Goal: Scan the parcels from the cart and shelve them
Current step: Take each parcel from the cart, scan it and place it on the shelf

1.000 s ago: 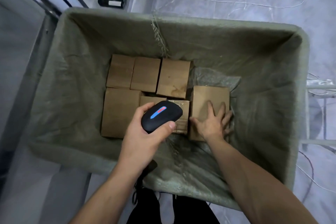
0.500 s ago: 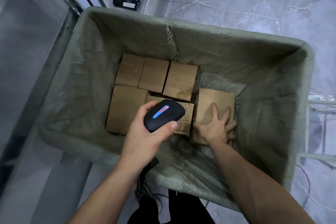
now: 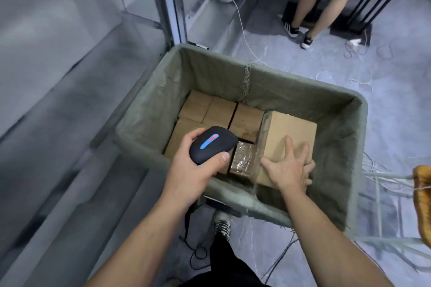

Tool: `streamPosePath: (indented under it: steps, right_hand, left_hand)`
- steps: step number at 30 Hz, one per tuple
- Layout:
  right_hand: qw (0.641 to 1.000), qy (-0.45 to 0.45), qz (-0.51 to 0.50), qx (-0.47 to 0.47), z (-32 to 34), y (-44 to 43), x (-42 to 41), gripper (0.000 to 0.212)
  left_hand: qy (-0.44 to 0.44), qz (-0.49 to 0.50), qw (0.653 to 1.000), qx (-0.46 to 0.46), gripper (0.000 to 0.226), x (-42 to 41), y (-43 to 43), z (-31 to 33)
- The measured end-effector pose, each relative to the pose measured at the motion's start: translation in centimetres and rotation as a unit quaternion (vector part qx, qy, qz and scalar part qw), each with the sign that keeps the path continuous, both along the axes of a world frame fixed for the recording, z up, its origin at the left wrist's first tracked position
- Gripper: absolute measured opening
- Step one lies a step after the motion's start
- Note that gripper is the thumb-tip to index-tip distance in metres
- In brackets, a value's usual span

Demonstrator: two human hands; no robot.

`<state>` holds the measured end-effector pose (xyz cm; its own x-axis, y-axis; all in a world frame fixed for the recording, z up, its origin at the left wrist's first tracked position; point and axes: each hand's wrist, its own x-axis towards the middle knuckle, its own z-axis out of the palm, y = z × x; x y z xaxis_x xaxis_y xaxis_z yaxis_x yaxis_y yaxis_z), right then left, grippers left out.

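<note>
Cardboard held one-handed may slip, I judge: the plain brown cardboard box (image 3: 289, 130), at the 4 o'clock corner of the green fabric-lined cart (image 3: 210, 77), could drop onto the film-wrapped parcel (image 3: 243, 158) at its 9 o'clock. The right hand (image 3: 288, 170) splays wide on the box's top, thumb against the left edge, outer fingers hooked over the near corner. The left hand (image 3: 193, 170) wraps round the black handheld scanner with a blue-red stripe (image 3: 213, 145).

Your cart (image 3: 149, 109), lined with green woven fabric, holds three small parcels (image 3: 219, 109) in a row along its far wall, a larger parcel (image 3: 179, 135) at near left, a tape-wrapped parcel (image 3: 243, 158) in the middle, and a big box (image 3: 289, 128) at right.
</note>
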<state>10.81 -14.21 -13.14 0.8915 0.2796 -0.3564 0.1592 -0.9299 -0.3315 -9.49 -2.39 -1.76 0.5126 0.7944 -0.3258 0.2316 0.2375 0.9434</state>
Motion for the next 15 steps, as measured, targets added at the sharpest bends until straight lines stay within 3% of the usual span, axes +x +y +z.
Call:
streamPosePath:
  steps: [8, 15]
  right_hand:
    - [0.989, -0.053, 0.055, 0.127, 8.9, 2.7, -6.3, 0.098]
    - [0.96, -0.053, 0.175, 0.21, 14.0, 8.1, -15.6, 0.098]
  left_hand:
    - [-0.047, 0.066, 0.996, 0.045, 0.063, -9.6, -0.9, 4.3]
    - [-0.085, 0.152, 0.982, 0.08, 0.056, -19.6, -1.8, 6.9]
